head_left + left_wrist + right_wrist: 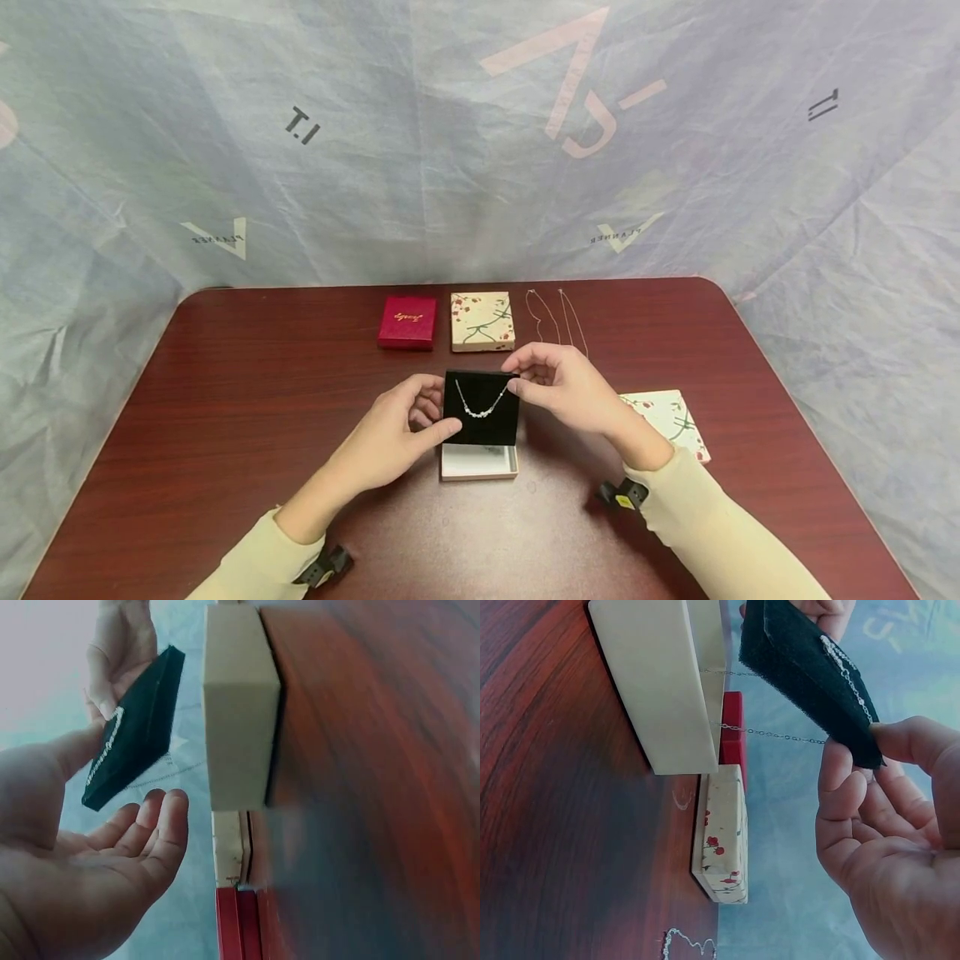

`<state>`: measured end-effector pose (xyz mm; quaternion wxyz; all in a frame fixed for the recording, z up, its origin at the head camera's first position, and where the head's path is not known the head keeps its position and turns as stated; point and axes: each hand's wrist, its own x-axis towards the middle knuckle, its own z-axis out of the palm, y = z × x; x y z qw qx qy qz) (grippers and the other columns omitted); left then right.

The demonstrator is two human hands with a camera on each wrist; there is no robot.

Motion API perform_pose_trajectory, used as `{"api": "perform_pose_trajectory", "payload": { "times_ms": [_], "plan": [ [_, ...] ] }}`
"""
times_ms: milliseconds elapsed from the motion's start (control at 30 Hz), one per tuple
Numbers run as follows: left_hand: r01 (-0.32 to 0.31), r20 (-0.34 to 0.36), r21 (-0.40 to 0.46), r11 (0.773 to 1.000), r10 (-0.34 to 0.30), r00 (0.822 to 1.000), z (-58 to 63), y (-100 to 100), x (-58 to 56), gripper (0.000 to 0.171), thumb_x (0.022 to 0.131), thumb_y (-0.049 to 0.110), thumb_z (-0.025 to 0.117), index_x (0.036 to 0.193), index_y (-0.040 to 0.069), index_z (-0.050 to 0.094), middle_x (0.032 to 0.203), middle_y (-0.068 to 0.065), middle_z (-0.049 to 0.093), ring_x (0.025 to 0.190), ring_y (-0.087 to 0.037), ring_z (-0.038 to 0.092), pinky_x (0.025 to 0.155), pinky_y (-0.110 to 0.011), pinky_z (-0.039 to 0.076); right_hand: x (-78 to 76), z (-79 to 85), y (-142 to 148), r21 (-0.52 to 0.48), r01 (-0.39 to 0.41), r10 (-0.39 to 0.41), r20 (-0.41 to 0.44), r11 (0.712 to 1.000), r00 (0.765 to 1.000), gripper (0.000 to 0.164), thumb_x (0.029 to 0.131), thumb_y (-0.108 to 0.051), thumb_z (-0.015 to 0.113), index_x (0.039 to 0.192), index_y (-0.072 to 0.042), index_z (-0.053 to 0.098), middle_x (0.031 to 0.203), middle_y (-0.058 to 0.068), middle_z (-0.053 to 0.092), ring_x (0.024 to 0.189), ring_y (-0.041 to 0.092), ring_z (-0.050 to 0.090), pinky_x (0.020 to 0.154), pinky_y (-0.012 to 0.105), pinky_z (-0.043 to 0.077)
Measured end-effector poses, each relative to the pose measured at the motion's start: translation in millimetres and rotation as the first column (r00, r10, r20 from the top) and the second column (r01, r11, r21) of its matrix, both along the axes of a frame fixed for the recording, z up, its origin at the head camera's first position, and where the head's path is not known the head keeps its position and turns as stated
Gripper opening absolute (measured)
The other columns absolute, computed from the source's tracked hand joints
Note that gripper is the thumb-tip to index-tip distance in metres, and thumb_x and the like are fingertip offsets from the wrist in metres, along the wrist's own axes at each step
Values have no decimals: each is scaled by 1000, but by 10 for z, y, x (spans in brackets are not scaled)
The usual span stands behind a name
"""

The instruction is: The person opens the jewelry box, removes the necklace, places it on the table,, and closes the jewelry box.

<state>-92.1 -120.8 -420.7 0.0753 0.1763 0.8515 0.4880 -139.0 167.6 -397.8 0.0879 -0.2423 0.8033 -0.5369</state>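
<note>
A black jewellery pad (482, 427) with a silver necklace (480, 413) across its face is held tilted above a small open box (480, 477). My right hand (566, 385) pinches the pad's upper right corner between thumb and fingers, as the right wrist view shows. At the lower left, the thumb of my left hand (390, 433) touches the pad's face. The other left fingers are relaxed and spread apart from the pad in the left wrist view. Two thin chain strands (780, 736) run from behind the pad to the pale box (660, 690).
Behind the pad stand a red box (407, 323) and a floral-patterned box (482, 322). Two thin necklaces (546, 312) lie right of them on the brown table (225, 400). Partly under my right forearm is a floral lid (678, 421). A printed grey cloth (420, 167) hangs behind.
</note>
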Motion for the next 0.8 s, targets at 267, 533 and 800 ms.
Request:
{"api": "perform_pose_trajectory", "payload": {
  "times_ms": [267,533,800],
  "plan": [
    [-61,172,95,994,44,984,23,52,1,45,100,22,76,134,-3,61,120,-12,67,105,-21,67,93,-35,57,-32,3,-12,-12,-9,9,18,1000,1000,18,95,1,75,112,-5,74,106,5,74,93,25,69,82,29,58],
    [-99,253,171,980,54,966,40,86,22,36,100,13,73,126,-8,61,113,-15,69,103,-23,70,88,-31,57,-59,-21,-28,-19,-7,8,34,1000,999,20,95,1,75,113,-5,74,106,6,74,91,24,70,80,28,58],
    [-112,316,277,954,20,949,-5,127,39,28,101,7,70,119,-10,59,102,-13,68,89,-24,71,78,-27,58,-61,-73,-59,-18,20,-19,46,1000,999,19,95,2,74,114,0,71,112,17,73,94,24,71,83,29,59]
  ]
}}
